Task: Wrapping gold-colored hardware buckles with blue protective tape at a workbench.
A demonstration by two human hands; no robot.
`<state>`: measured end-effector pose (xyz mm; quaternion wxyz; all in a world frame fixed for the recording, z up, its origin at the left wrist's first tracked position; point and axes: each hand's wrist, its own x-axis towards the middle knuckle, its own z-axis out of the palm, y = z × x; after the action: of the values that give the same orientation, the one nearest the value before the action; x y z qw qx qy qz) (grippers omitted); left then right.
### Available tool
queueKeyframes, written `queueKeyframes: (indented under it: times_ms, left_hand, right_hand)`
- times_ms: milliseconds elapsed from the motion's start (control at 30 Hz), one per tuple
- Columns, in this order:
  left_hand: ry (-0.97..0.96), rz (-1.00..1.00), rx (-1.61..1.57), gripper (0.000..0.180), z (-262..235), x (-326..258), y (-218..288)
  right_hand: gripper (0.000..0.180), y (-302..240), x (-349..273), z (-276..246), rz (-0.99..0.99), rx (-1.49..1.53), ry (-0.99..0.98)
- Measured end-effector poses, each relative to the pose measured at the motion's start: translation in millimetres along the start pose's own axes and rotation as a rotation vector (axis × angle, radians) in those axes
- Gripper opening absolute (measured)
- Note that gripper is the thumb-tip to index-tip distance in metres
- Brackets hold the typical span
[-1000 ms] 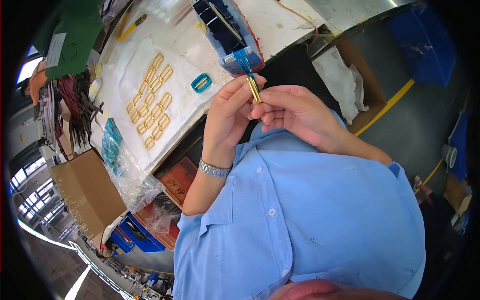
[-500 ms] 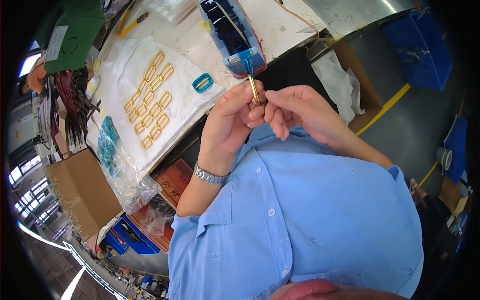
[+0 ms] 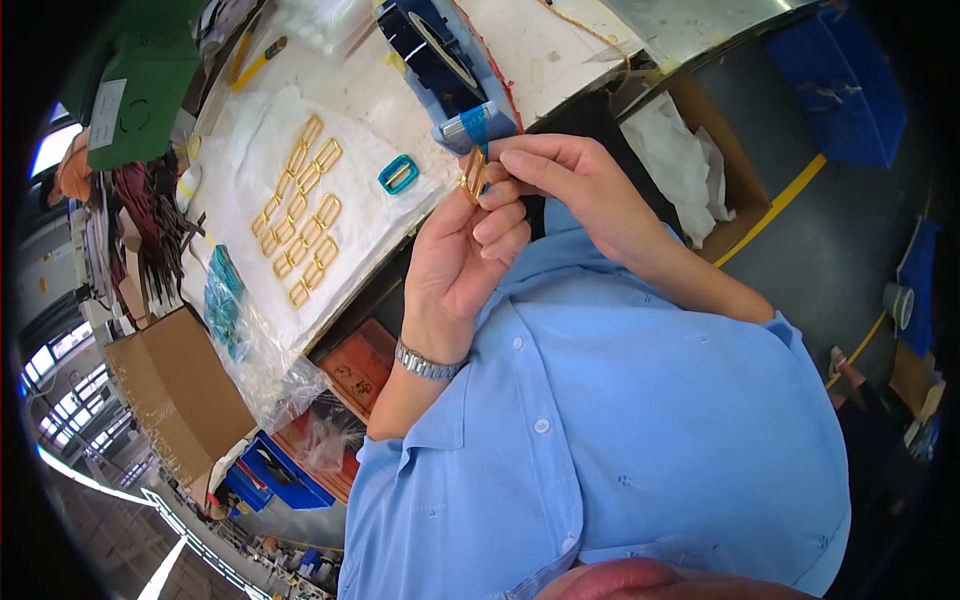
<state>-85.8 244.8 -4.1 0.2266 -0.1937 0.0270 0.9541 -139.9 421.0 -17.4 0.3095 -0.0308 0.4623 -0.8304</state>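
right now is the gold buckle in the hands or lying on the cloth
In the hands: the gold buckle is pinched between left hand and right hand, above the table.

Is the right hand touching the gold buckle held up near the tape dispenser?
Touching. The head view shows the right hand with its fingertips pinched on the gold buckle, no gap visible; the left hand grips it from below.
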Motion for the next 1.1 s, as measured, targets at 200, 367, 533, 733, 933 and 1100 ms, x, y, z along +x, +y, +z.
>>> queueKeyframes:
  times_ms: [200, 367, 533, 733, 933, 1100]
  left_hand:
    - [-0.003, 0.077, 0.172, 0.015, -5.9, 4.6, -5.0]
    - [0.024, 0.209, 0.438, 0.025, -8.8, 8.5, -7.8]
    - [0.014, 0.239, 0.512, 0.027, -7.3, 11.2, -9.6]
    - [0.039, 0.302, 0.658, 0.029, -6.0, 12.0, -10.8]
    - [0.069, 0.374, 0.887, 0.028, -8.4, 8.3, -7.7]
    - [0.088, 0.427, 0.961, 0.028, -10.6, 8.8, -6.9]
  right_hand:
    - [0.037, -2.4, -0.5, -1.5, 0.074, -0.007, -0.057]
    - [0.063, -5.0, -17.6, 10.5, -0.146, -0.392, -0.152]
    - [0.074, -0.2, -15.8, 7.2, -0.223, -0.530, -0.096]
    - [0.072, 2.5, -20.9, 12.9, -0.250, -0.511, -0.048]
    - [0.046, -2.8, -14.2, 7.0, -0.102, -0.110, -0.054]
    - [0.041, -3.8, -19.4, 8.2, -0.161, -0.226, 0.011]
